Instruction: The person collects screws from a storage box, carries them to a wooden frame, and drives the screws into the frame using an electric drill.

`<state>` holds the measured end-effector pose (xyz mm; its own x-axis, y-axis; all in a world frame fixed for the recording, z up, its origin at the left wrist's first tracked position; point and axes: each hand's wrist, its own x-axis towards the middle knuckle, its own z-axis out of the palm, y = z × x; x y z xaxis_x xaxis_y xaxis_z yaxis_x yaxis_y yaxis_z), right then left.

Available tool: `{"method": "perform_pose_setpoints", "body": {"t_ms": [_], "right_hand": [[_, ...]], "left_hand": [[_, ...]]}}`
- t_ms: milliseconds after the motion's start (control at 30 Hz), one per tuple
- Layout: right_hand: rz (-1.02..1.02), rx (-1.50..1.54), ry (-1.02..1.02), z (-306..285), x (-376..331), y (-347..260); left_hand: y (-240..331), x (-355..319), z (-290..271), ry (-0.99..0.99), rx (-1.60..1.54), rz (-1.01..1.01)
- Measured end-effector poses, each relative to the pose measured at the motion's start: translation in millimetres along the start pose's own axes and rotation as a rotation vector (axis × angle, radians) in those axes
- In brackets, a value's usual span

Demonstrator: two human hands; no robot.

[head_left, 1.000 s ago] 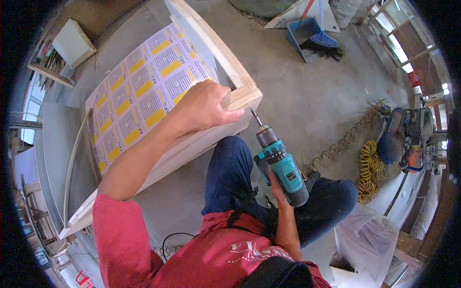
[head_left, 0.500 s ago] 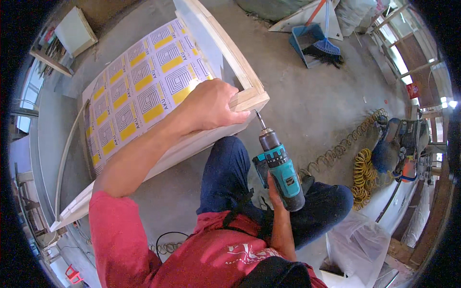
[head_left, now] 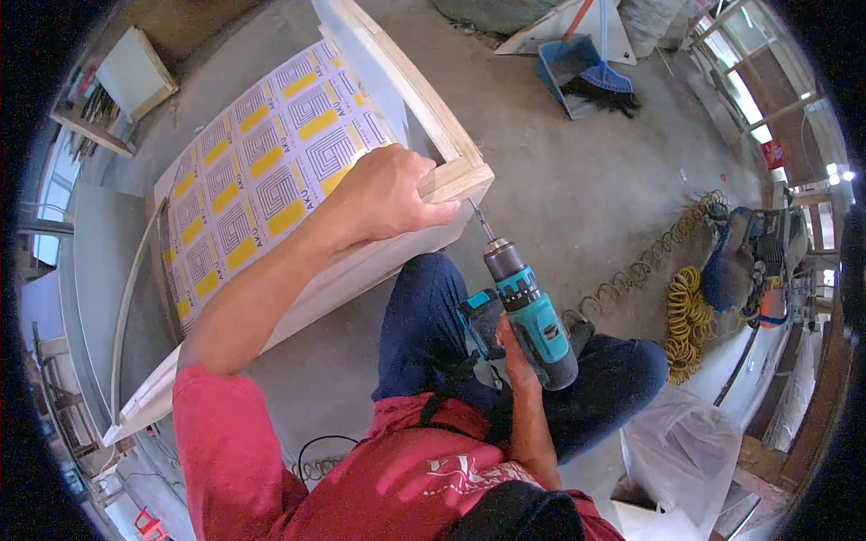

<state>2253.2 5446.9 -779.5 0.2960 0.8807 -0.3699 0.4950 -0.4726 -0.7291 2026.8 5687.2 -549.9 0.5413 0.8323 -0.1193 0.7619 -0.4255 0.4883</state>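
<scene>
My left hand (head_left: pixel 388 194) clamps the wooden frame (head_left: pixel 451 149) corner; right hand (head_left: pixel 514 347) grips the drill (head_left: pixel 532 316), bit angled up-left into it.

1. The bare concrete floor (head_left: pixel 577 180) carries everything.
2. A white panel with a wooden frame (head_left: pixel 271 180) rests on it.
3. A blue dustpan (head_left: pixel 568 68) and brush (head_left: pixel 606 79) lie there.
4. A coiled yellow hose (head_left: pixel 687 316) lies beside a compressor (head_left: pixel 753 261).
</scene>
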Motion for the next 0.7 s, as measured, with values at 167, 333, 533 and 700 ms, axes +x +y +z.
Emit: {"method": "perform_pose_setpoints", "body": {"t_ms": [167, 333, 533, 700], "right_hand": [[-0.081, -0.069, 0.047, -8, -9, -10], [-0.125, -0.092, 0.008, -20, -13, -40], [-0.073, 0.201, -0.018, -18, -12, -45], [-0.212, 0.194, 0.154, -21, -17, -56]], "left_hand": [[-4, 1, 2, -0.011, -0.01, -0.025], [-4, 1, -1, -0.036, 0.001, -0.042], [1, 0, -5, -0.04, -0.046, -0.049], [-20, 13, 0, 0.031, -0.111, -0.009]]}}
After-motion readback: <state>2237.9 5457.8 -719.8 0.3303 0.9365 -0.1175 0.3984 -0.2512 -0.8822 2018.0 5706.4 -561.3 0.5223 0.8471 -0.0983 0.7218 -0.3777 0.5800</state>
